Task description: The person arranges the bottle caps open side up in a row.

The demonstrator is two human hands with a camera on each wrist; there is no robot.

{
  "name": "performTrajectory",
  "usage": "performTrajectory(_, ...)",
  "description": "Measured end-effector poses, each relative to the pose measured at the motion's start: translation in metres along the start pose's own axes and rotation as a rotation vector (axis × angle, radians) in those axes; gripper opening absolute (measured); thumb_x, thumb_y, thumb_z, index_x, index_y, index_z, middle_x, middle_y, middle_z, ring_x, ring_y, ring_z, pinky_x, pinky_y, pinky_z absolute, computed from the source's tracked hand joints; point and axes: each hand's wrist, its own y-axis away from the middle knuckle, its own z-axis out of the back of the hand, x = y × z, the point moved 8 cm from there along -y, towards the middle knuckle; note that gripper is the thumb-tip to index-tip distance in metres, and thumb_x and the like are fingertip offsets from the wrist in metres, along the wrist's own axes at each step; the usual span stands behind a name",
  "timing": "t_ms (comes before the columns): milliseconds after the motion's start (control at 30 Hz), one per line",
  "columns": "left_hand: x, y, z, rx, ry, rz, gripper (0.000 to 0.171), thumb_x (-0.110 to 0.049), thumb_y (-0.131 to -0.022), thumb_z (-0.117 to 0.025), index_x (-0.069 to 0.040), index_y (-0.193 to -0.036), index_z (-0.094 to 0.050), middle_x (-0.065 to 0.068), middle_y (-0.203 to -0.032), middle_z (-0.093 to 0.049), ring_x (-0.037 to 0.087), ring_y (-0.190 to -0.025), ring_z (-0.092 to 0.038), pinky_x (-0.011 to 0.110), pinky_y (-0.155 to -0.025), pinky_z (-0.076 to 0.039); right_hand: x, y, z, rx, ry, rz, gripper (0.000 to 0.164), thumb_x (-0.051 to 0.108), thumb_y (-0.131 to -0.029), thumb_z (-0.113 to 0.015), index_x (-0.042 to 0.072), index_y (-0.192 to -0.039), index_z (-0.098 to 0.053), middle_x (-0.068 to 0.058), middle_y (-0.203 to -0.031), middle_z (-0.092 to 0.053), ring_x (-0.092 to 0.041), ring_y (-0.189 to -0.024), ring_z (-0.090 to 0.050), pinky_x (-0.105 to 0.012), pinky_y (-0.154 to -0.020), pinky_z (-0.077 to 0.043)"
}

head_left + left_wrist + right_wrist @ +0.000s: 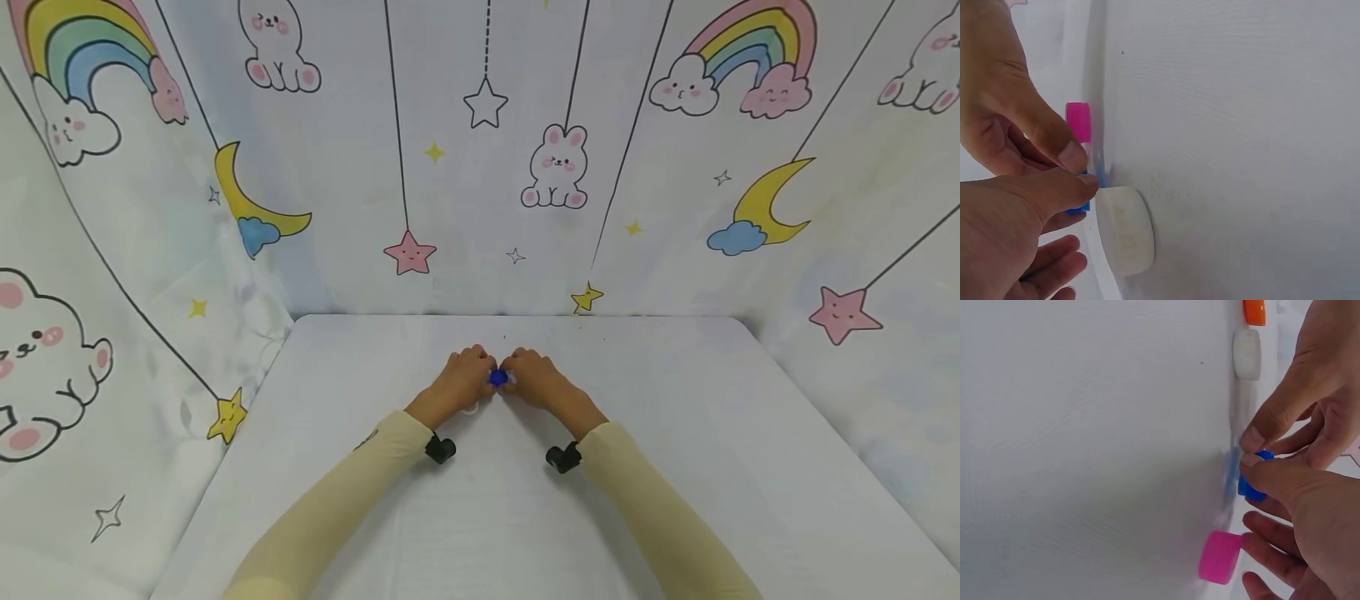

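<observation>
Cartoon-printed cloth [341,275] walled in the white bench [480,517] at the back and sides. Near its back edge, about midway across, we found the small blue piece [498,377]. Our left hand [467,377] and right hand [536,379] both pinched it, thumbs close together. We judged the step in hand to be two-handed work on this piece, though whether twisting, pulling or pressing, we could not tell; the next move seemed to call for an even, steady grip. A white piece [1126,231] sat to its left, an orange piece [1255,312] beyond that, and a pink piece [1220,557] to its right. Sideways room was tight; toward us, the bench stretched wide.
</observation>
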Motion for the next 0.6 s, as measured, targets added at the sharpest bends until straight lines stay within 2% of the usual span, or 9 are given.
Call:
performTrajectory(233, -0.004, 0.007, 0.012, -0.091, 0.015, -0.106, 0.037, -0.029, -0.101, -0.075, -0.012, -0.133, -0.066, 0.012, -0.133, -0.059, 0.029, -0.12, -0.059, 0.046, -0.099, -0.049, 0.001, 0.004, 0.012, -0.008, -0.073, 0.042, 0.031, 0.026, -0.099, -0.077, 0.004, -0.12, -0.076, -0.015, -0.124, -0.068, -0.034, -0.117, -0.064, -0.061, -0.102, -0.051)
performTrajectory(400, -0.01, 0.012, 0.024, -0.17, -0.02, -0.21, 0.034, -0.026, -0.099, -0.078, -0.014, -0.129, -0.068, 0.011, -0.13, -0.06, 0.028, -0.116, -0.061, 0.044, -0.095, -0.053, -0.004, 0.006, 0.015, 0.0, -0.133, 0.043, 0.03, 0.032, -0.1, -0.074, 0.005, -0.112, -0.078, -0.017, -0.13, -0.067, -0.035, -0.124, -0.062, -0.062, -0.104, -0.051)
performTrajectory(600, -0.014, 0.017, 0.03, -0.222, -0.013, -0.278, 0.028, -0.021, -0.097, -0.079, -0.016, -0.123, -0.071, 0.01, -0.128, -0.061, 0.028, -0.114, -0.063, 0.042, -0.093, -0.055, -0.007, 0.008, 0.015, 0.022, -0.19, 0.03, 0.029, 0.034, -0.1, -0.073, 0.007, -0.106, -0.08, -0.017, -0.133, -0.064, -0.035, -0.128, -0.059, -0.063, -0.107, -0.048)
